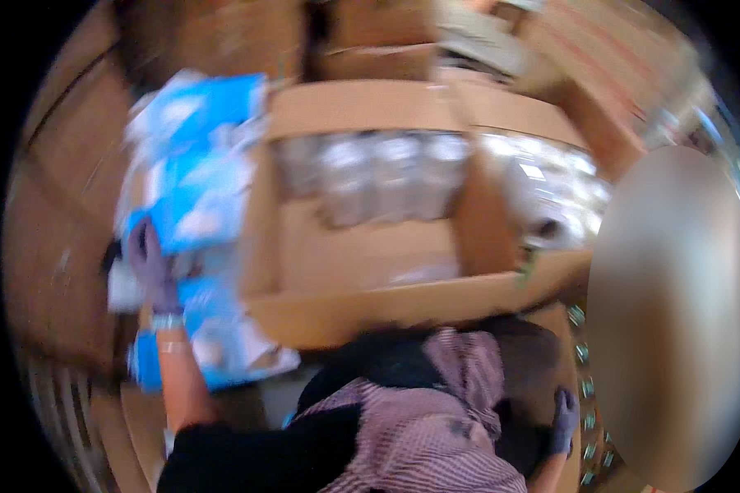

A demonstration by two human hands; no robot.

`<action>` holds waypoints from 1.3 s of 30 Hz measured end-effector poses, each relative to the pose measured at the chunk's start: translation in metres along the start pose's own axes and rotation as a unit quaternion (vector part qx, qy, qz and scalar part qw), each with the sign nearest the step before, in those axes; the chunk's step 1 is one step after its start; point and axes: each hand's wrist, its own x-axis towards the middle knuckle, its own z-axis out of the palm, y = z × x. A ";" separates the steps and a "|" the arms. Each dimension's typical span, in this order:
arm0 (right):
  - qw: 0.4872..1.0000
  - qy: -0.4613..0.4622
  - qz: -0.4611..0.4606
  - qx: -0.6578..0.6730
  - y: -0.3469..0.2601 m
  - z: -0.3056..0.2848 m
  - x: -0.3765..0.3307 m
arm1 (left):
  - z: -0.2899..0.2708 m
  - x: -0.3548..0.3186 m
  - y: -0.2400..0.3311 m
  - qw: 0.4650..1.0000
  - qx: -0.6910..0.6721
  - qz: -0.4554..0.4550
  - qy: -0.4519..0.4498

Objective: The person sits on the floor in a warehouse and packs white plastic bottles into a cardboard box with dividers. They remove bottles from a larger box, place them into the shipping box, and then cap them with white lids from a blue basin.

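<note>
Two gloved hands logged: my left hand point(150, 267), fingers curled round a blue-and-white packet point(191, 177), holds it just left of the open cardboard box point(362, 287). Right hand point(564, 421) rests below the box's right corner, finger state unreadable. Judged step: packet transfer; next move needs a steady carry.

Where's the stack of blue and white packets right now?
In the head view the blue and white packets sit on the left, beside the open cardboard box of clear jars, with the gloved left hand on them.
</note>
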 end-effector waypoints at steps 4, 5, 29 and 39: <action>0.984 0.147 -0.068 0.081 -0.046 -0.028 -0.091 | 0.178 -0.068 0.163 0.904 -0.192 0.109 -0.367; 0.981 0.174 -0.056 0.061 -0.054 -0.031 -0.105 | 0.202 -0.074 0.186 0.863 -0.183 0.234 -0.410; 0.214 0.781 0.484 0.330 -0.113 0.501 -0.909 | 0.107 -0.577 0.475 -0.187 -0.521 0.593 -0.585; 0.242 0.502 0.829 0.054 0.039 0.400 -0.704 | 0.201 -0.544 0.488 -0.050 -0.499 0.595 -0.628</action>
